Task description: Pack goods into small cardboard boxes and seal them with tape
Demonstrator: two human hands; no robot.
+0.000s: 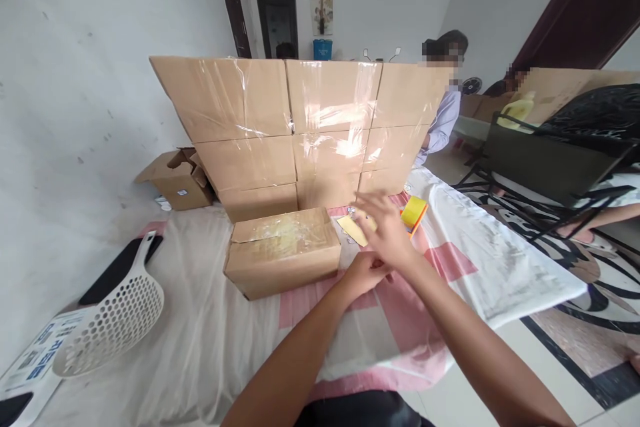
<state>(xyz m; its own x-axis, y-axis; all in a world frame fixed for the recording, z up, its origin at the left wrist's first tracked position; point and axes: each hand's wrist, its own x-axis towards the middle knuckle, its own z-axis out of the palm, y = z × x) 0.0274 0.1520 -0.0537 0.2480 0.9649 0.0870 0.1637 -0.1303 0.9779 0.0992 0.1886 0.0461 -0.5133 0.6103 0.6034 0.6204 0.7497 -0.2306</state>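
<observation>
My left hand [364,273] is low over the pink and white tablecloth, its fingers curled together. Whatever they may hold is hidden from me. Just above and across it is my right hand [384,230], somewhat blurred, with its fingers spread apart and nothing visible in them. Behind those fingers lies a pale yellow piece of paper [352,231] on the cloth. To the right of the hand is a small yellow and orange object [414,212], partly covered. A taped cardboard box [285,253] rests on the table left of both hands.
A tall wall of taped cardboard boxes [330,113] stands across the table's far side. At left lie a white perforated scoop [120,313] and a black flat item [117,270]; an open carton [180,180] is behind. A person [443,120] stands beyond, and a chair [555,153] is right.
</observation>
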